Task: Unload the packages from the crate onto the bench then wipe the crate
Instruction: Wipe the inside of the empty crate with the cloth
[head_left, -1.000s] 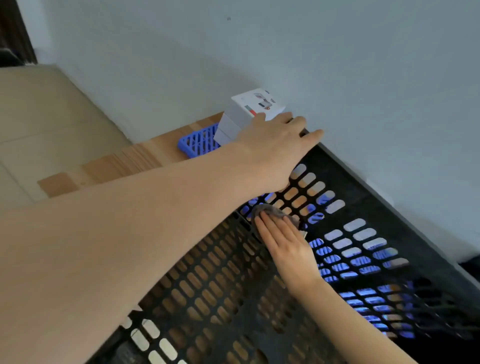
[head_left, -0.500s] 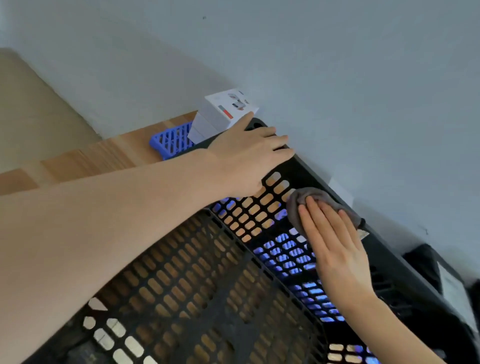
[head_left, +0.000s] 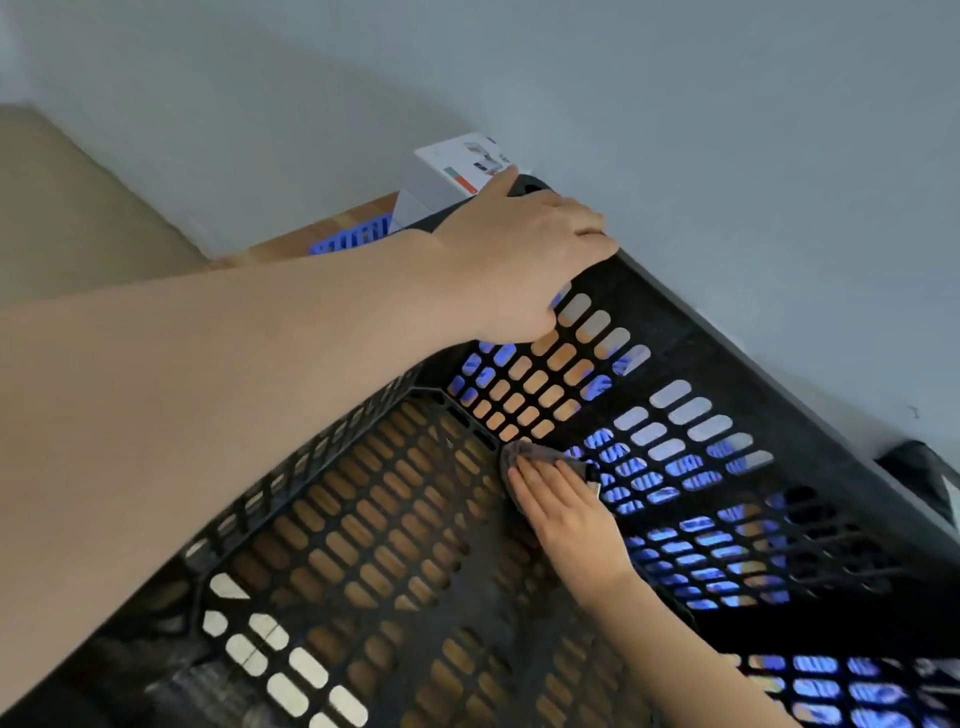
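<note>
A black perforated crate fills the view and stands on the wooden bench. My left hand grips the rim at its far corner, fingers curled over the edge. Inside the crate, my right hand lies flat and presses a grey cloth where the floor meets the far wall. Most of the cloth is hidden under my fingers. A white package stands on the bench just beyond the corner I hold.
A blue plastic basket sits on the bench beside the white package. A grey wall runs right behind the crate's far side. A dark object lies past the crate's right rim. Beige floor shows at left.
My right hand has slid the cloth down from the upper part of the far wall to the foot of that wall. My left hand has stayed on the corner rim.
</note>
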